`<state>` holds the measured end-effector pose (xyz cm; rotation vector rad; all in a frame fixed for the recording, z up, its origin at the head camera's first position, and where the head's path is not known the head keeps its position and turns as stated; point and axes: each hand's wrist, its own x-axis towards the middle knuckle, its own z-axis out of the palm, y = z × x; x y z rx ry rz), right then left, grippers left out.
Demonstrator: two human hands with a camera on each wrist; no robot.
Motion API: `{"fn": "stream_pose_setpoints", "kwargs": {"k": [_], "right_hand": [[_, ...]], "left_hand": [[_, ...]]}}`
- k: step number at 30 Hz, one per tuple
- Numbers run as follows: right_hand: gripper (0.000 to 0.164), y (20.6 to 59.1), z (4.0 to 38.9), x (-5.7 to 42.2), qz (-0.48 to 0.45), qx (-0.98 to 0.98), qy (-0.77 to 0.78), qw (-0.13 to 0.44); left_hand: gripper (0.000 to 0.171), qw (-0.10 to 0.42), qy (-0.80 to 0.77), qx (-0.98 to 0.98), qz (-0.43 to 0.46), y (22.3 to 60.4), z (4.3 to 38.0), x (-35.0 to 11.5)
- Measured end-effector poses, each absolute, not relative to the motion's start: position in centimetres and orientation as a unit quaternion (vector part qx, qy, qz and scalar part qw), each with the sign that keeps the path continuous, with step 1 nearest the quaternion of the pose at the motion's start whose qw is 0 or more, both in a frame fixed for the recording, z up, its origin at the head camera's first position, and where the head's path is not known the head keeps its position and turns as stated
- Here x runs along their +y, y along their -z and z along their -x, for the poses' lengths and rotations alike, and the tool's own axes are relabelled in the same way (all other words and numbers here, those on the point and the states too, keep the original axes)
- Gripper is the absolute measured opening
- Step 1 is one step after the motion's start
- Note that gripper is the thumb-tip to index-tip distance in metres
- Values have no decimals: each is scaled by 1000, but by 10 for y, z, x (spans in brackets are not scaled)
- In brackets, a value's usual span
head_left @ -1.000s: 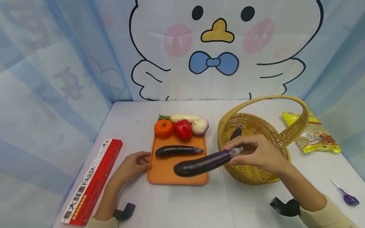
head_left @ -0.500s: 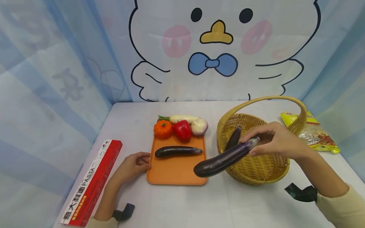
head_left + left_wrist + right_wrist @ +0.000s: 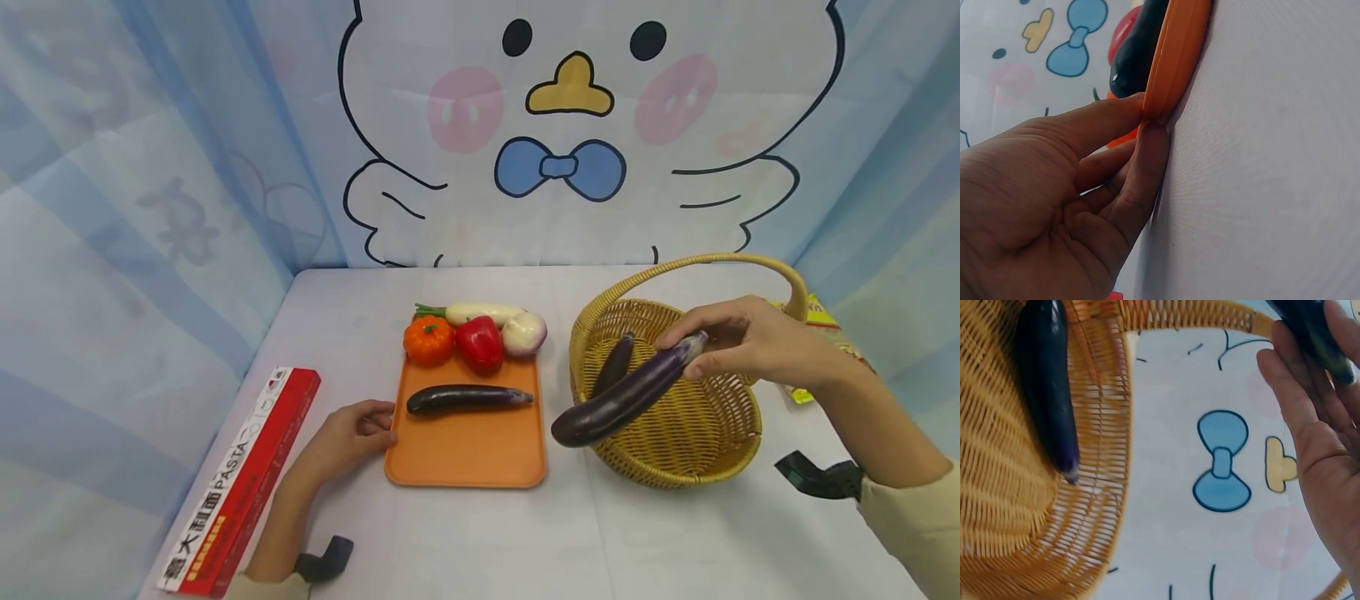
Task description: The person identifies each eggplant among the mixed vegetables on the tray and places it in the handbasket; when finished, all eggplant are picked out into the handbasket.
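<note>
My right hand (image 3: 772, 346) grips a dark purple eggplant (image 3: 626, 396) by its stem end, and the eggplant slants over the wicker basket (image 3: 678, 479). Another eggplant (image 3: 1047, 387) lies inside the basket, as the right wrist view shows. My left hand (image 3: 348, 437) is at the left edge of an orange tray (image 3: 465, 454). Its thumb and a finger pinch the tray's rim in the left wrist view. On the tray lies a third eggplant (image 3: 468, 398). Beyond it are an orange pumpkin (image 3: 429, 340), a red bell pepper (image 3: 480, 344) and a white-purple turnip (image 3: 524, 333).
A white radish (image 3: 483, 313) lies along the tray's far edge. To the left stands a red and white pasta box (image 3: 240, 483). The basket's tall handle (image 3: 712, 258) arches up at the back. Behind my right hand is a partly hidden yellow packet (image 3: 821, 312).
My right hand has carried the eggplant to the right and away from me, from above the tray's edge to above the basket. The left hand has stayed at the tray.
</note>
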<state>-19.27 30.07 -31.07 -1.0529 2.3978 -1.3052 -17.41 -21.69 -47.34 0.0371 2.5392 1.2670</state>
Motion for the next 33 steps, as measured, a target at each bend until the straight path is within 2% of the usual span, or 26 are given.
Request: {"fn": "stream_pose_setpoints", "kwargs": {"k": [12,23,33], "right_hand": [[36,300,201,314,365,843,384,92],[31,296,206,330,316,853,392,137],[29,299,212,335,317,875,339,137]], "left_hand": [[53,155,-440,885,-5,472,174,-216],[53,155,-442,883,-7,472,174,-217],[53,154,-443,883,-11,475,176,-218]]}}
